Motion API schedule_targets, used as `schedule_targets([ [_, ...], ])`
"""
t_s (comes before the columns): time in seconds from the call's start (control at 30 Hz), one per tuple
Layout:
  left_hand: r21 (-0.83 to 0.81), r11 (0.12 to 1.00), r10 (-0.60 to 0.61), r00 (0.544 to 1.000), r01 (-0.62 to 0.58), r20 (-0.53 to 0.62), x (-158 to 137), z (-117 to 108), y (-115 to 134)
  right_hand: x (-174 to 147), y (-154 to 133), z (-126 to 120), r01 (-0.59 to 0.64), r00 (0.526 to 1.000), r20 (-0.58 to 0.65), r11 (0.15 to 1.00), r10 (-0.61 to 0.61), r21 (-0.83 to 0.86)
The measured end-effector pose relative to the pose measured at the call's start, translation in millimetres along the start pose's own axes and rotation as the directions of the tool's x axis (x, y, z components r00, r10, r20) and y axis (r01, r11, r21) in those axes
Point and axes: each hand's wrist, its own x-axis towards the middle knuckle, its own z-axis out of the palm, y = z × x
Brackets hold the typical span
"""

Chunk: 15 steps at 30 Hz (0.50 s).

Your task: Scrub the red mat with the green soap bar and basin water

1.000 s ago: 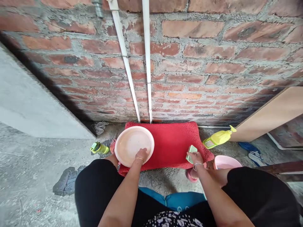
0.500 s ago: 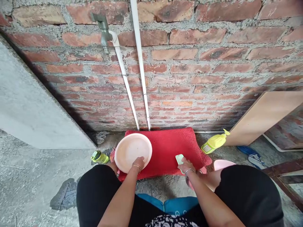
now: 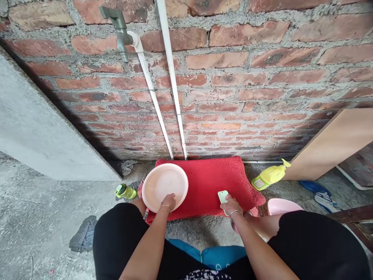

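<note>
A red mat is spread in front of me by the wall. On its left part sits a pale pink basin with what looks like shallow water. My left hand reaches over the basin's near rim, its fingers curled downward and partly hidden; whatever they hold does not show. Over the mat's right side, my right hand is closed round a pale green scrub brush. Only the brush's flat back, with a small hole at its end, is visible; any bristles are hidden.
A yellow pump bottle and a pink tub are right of the mat. A green bottle lies left of the basin. Behind, a tap and white pipes run along the brick wall. A grey slab leans at left.
The view has shifted slightly, so surrounding things sit a little differently in it. Both hands stay nearly where they were, the right still gripping the scrub brush.
</note>
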Motion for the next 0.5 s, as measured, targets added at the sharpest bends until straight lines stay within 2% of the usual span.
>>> schedule_targets([
  [0.17, 0.014, 0.992, -0.121, 0.991, 0.122, -0.051, 1, 1, 2, 6, -9, -13, -0.031, 0.997, 0.069, 0.999, 0.029, 0.023],
  [0.3, 0.027, 0.985, -0.167, 0.981, 0.17, -0.095, 12, -10, 10, 18, -28, -28, 0.006, 0.998, 0.061, 1.0, -0.008, 0.031],
  [0.4, 0.043, 0.981, -0.185, 0.981, 0.187, -0.05, 28, -23, 15, 29, -54, -39, 0.068, 0.998, 0.0, 0.997, -0.068, 0.038],
  [0.5, 0.077, 0.98, -0.187, 0.982, 0.185, 0.016, 47, -25, 18, 39, -98, -44, 0.15, 0.989, -0.009, 0.989, -0.15, 0.015],
])
